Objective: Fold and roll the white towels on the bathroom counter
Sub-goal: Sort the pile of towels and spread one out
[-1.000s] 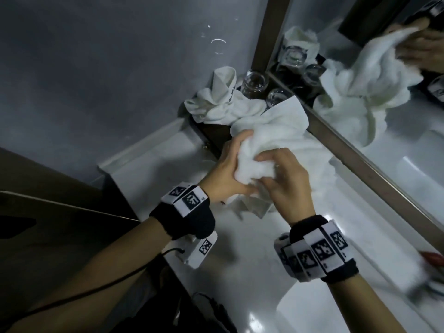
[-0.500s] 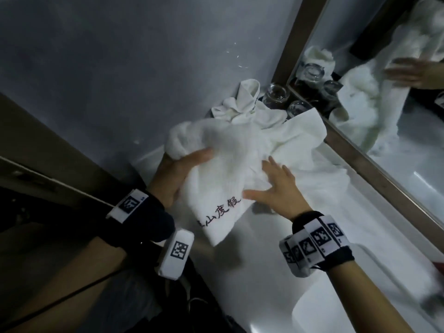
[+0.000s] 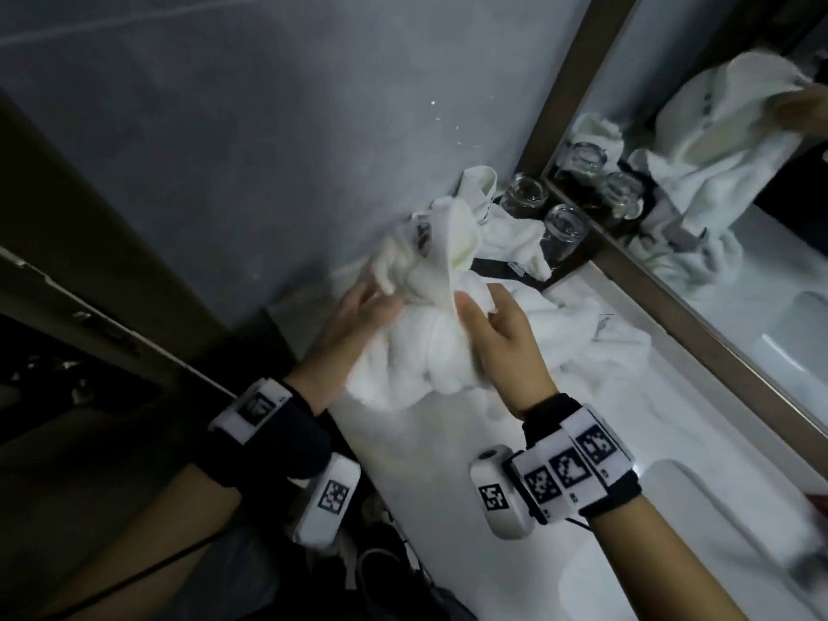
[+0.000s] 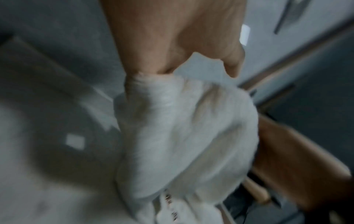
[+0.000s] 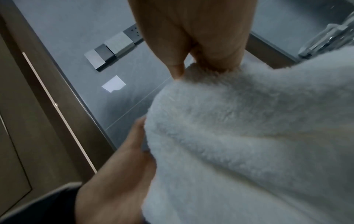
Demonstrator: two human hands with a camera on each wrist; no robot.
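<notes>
Gripping one bunched white towel (image 3: 416, 351) above the desk (image 3: 448, 463), left hand (image 3: 363, 307) and right hand (image 3: 497, 342) both pinching cloth, seemingly to find edges before folding; further towels (image 3: 582, 342) heaped behind.

1. The white terry towel (image 3: 416, 351), spread flat half a second ago with its dark lettered hem showing near the bench edge, is now bunched into a lump between both hands.
2. One corner of it has been lifted and stands up toward the far wall.
3. The left hand (image 3: 363, 311) has moved from under the towel's left side to the lump's left flank.
4. The right hand (image 3: 497, 342), which lay flat with fingers spread on the cloth, now pinches a fold at the lump's right side.
</notes>
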